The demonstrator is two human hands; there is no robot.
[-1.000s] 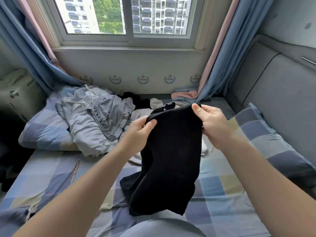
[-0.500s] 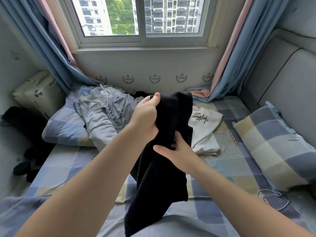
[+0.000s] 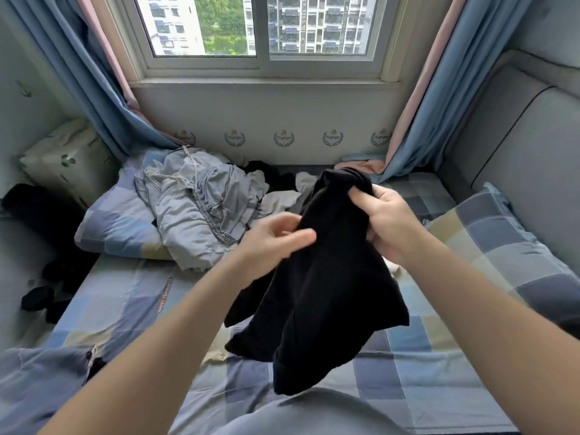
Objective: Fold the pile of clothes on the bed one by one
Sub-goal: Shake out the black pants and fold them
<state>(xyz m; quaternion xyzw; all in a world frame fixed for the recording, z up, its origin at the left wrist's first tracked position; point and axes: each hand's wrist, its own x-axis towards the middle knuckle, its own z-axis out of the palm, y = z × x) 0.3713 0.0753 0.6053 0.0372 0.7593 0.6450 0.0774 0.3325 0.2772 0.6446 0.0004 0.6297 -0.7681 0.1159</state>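
Note:
A black garment [image 3: 326, 277] hangs in front of me above the checked bed sheet [image 3: 131, 302], its lower part drooping toward my lap. My right hand [image 3: 389, 221] grips its bunched top edge. My left hand [image 3: 276, 240], motion-blurred, has its fingers curled on the garment's left edge at mid height. The pile of clothes lies behind: a crumpled grey-blue garment [image 3: 201, 208] on the left, and white fabric [image 3: 279, 199] and dark fabric [image 3: 270, 171] partly hidden by the black garment.
A checked pillow [image 3: 113, 227] lies under the grey-blue garment at left, another checked pillow [image 3: 508, 243] at right against the grey padded headboard [image 3: 518, 146]. Blue curtains [image 3: 439, 89] frame the window. Dark items [image 3: 37, 298] lie beside the bed at left.
My right hand moved up from the garment's middle to grip its top. My left hand let go of the top and dropped to the left edge. The garment shifted right, covering the white printed shirt.

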